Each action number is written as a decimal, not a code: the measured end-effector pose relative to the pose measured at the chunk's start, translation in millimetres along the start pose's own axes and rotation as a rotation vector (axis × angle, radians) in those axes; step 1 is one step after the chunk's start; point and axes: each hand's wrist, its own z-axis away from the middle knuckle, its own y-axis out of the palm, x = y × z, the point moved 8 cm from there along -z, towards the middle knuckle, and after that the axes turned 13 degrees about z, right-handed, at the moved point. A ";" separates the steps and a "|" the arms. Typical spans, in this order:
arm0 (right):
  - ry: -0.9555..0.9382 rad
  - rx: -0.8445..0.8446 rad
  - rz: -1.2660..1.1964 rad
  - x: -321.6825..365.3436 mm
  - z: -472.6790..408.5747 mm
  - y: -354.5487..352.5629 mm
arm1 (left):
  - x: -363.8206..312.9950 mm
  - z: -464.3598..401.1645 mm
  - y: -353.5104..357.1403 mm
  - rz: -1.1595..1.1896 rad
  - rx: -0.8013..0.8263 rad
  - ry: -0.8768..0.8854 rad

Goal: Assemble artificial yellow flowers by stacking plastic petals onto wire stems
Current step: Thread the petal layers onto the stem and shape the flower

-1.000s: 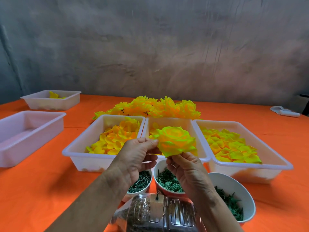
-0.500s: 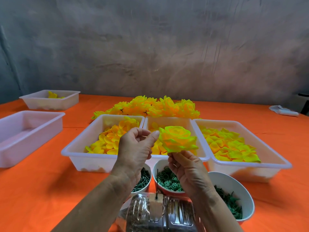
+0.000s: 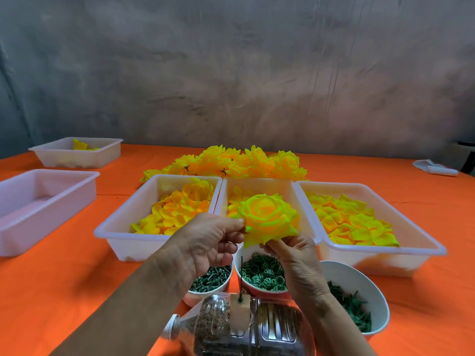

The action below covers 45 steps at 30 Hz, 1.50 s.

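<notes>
Both hands are raised over the orange table (image 3: 64, 278), and between them sits one yellow flower (image 3: 267, 218), its face tilted up toward the person; the left hand (image 3: 208, 242) pinches a petal at the flower's left edge between thumb and forefinger, the other fingers curled beneath; the right hand (image 3: 293, 253) grips the flower from below, fingertips tucked under the lowest petals, so the bloom rests above and slightly left of that hand (whether a stem runs down inside the grip, I cannot tell). The flower hangs in the air over the near end of the middle bin (image 3: 257, 183), not touching it.

Three white bins stand side by side: the left bin (image 3: 123, 222) heaped with rounded yellow petals (image 3: 174, 211); the right bin (image 3: 421, 242) with larger, greener-edged petals (image 3: 352, 222). Behind them lies a pile of finished flowers (image 3: 231, 163). Nearer the person are three bowls: one of dark green pegs (image 3: 209, 278), one of green rings (image 3: 262, 272), one of green leafy pieces (image 3: 352, 309). A clear plastic bottle (image 3: 239, 327) lies on its side at the front edge, a thin dark wire (image 3: 241, 278) standing upright from it; two more white bins (image 3: 46, 199) sit well off to the left.
</notes>
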 end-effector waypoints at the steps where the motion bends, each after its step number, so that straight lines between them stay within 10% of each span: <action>1: 0.001 0.004 0.006 0.1 0.0 0.7 | 0.2 -0.3 -0.9 0.017 -0.003 -0.007; 14: 0.008 0.099 0.071 3.0 4.3 11.8 | -18.0 -3.2 -10.9 -0.218 -0.045 0.200; 23: -0.025 0.138 0.093 7.2 3.8 19.5 | -56.9 26.9 12.1 -1.129 -0.285 0.840; 31: -0.016 0.095 0.050 5.7 4.5 8.0 | -19.8 -1.4 -7.5 -0.173 0.044 0.133; 38: -0.038 0.124 0.083 10.1 6.1 12.9 | -43.8 7.0 -4.0 -0.724 -0.125 0.571; 45: 0.021 0.040 -0.007 6.9 3.9 6.8 | -23.3 -0.7 -3.1 -0.109 0.051 0.247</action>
